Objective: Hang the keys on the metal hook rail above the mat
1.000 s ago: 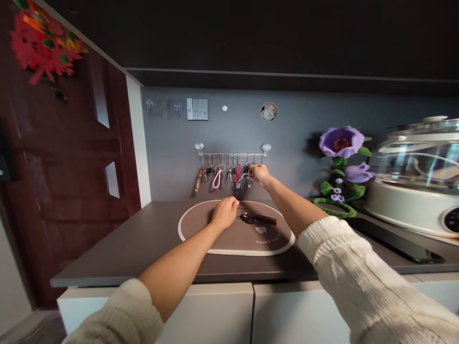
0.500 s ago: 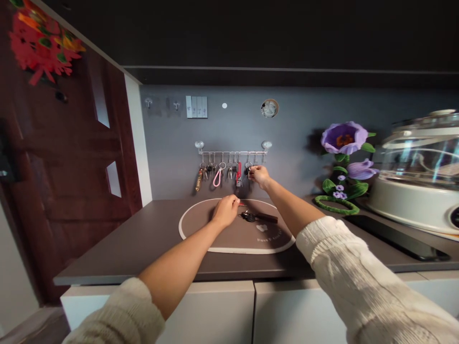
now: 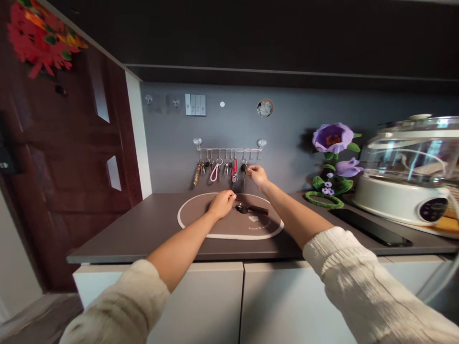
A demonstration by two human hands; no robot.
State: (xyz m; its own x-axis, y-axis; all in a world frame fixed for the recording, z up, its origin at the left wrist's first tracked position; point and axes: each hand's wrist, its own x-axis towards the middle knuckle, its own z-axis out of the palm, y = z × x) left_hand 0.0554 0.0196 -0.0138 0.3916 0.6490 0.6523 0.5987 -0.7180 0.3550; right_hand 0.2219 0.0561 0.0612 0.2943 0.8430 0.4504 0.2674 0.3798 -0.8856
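A metal hook rail (image 3: pixel 229 150) on the grey wall carries several key bunches, among them one with a pink loop (image 3: pixel 214 172) and one with a red tag (image 3: pixel 234 168). My right hand (image 3: pixel 256 175) reaches up to the rail's right part, fingers pinched on a dark key bunch (image 3: pixel 244 167) hanging there. My left hand (image 3: pixel 222 204) rests curled on the oval brown mat (image 3: pixel 201 223), fingertips closed on something small beside a key bunch with a dark brown strap (image 3: pixel 251 209) lying on the mat.
The mat lies on a dark counter (image 3: pixel 143 231) over white cabinet doors. A purple crochet flower (image 3: pixel 332 165), a black flat device (image 3: pixel 369 227) and a white cooker with a clear lid (image 3: pixel 405 186) stand to the right. A brown door (image 3: pixel 64 157) is at the left.
The camera has pulled back and shifted. My right hand has stayed at the rail on the dark key bunch. My left hand has kept its place on the mat.
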